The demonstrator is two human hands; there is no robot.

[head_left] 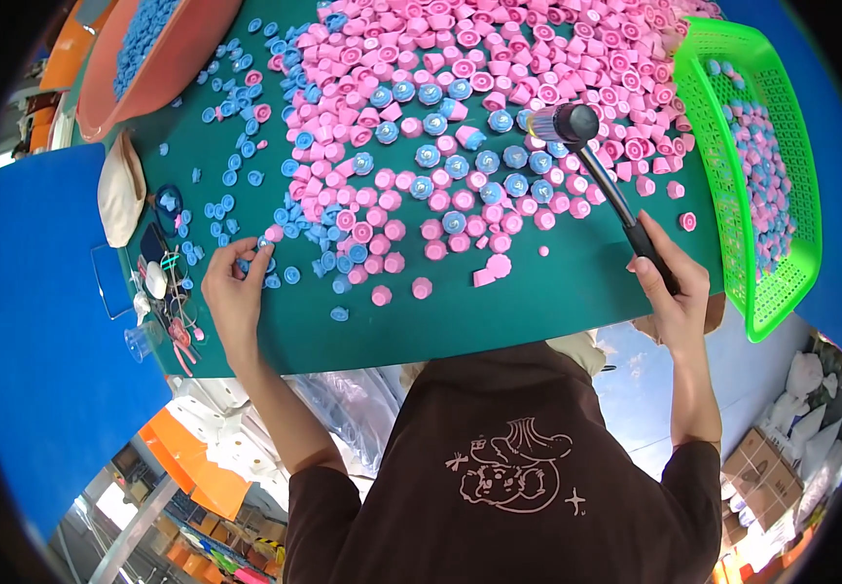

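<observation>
My right hand (pixel 672 282) is wrapped round the black grip of a mallet (pixel 608 185). The mallet's head, black at one end and yellowish at the other, is over the middle of the small parts. At the left of the heap, my left hand (pixel 234 292) pinches a small blue cap (pixel 264 242) between thumb and fingertips, right beside a pink piece (pixel 275 234). Small pink cup-shaped parts (pixel 392 231) lie about the green table. Several in the middle carry blue caps (pixel 428 156). Loose blue caps (pixel 291 274) lie close to my left hand.
A bright green basket (pixel 732 195) of mixed pink and blue parts stands at the right. A salmon-coloured tub (pixel 187 68) of blue caps is at the far left. Pliers (pixel 182 341), a clear cup (pixel 139 341) and a cream pouch (pixel 121 190) sit along the left edge.
</observation>
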